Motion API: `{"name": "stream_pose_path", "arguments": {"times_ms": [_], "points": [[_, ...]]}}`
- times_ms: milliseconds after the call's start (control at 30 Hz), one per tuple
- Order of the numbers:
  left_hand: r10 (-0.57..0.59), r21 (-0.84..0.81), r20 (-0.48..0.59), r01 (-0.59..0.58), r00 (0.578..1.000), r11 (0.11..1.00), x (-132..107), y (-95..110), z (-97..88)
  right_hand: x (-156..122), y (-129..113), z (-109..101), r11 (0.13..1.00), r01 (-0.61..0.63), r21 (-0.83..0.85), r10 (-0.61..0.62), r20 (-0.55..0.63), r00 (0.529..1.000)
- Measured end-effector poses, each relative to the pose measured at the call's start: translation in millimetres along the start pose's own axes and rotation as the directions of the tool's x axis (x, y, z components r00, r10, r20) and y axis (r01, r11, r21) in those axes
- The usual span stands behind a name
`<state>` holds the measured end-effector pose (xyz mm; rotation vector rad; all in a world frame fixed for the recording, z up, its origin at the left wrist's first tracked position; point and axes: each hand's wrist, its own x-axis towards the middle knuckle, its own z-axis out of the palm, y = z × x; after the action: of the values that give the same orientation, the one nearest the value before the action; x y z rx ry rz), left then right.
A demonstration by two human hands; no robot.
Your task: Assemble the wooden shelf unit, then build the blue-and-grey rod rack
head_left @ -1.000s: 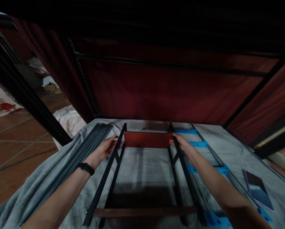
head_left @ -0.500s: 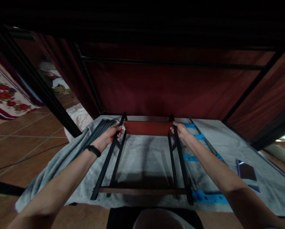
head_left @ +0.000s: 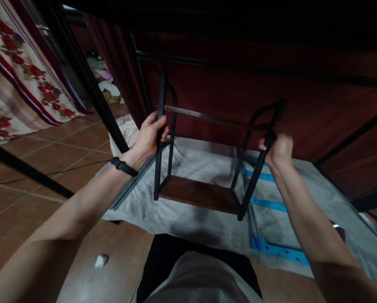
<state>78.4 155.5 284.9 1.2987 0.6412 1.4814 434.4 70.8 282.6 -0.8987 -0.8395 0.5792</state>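
Note:
A small black metal shelf frame [head_left: 163,168] with a brown wooden board [head_left: 197,194] at its bottom stands upright over a grey blanket [head_left: 182,216]. A thin brown shelf edge [head_left: 207,118] spans its top. My left hand [head_left: 150,134] is wrapped round the left upright; a black band sits on that wrist. My right hand [head_left: 278,149] grips the right upright. The frame's near feet are just above or on the blanket; I cannot tell which.
Metal rails with blue brackets [head_left: 276,249] lie on the blanket at the right, grey rods [head_left: 128,193] along its left edge. A dark red curtain [head_left: 232,92] in a black frame hangs behind. Tiled floor [head_left: 49,151] and floral cloth [head_left: 14,75] are at left. A white scrap [head_left: 100,260] lies on the floor.
The shelf frame was lying flat on the blanket with both hands at its far end; now it stands upright, raised by both hands. The view has pulled back and tilted.

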Motion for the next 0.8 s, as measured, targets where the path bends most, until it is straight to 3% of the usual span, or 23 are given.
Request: {"name": "stream_pose_path", "arguments": {"times_ms": [167, 300, 533, 800], "points": [[0.165, 0.071, -0.127, -0.157, 0.978, 0.985, -35.6, -9.6, -6.0, -44.2, 5.4, -1.5, 0.985, 0.168, -0.027, -0.169, -0.07, 0.983], [0.235, 0.11, -0.18, -0.218, 0.955, 0.97, -63.9, -18.1, -19.7, -79.6, 5.8, -2.6, 0.968, 0.229, -0.098, -0.239, -0.099, 0.966], [0.275, 0.172, -0.282, -0.234, 0.919, 0.957, -109.3, -28.3, -34.5, -128.2, -1.0, -2.4, 0.962, 0.241, -0.13, -0.259, -0.145, 0.955], [0.329, 0.212, -0.302, -0.274, 0.895, 0.938, -124.5, -28.0, -42.8, -162.9, -11.2, 0.5, 0.966, 0.242, -0.097, -0.256, -0.184, 0.949]]}}
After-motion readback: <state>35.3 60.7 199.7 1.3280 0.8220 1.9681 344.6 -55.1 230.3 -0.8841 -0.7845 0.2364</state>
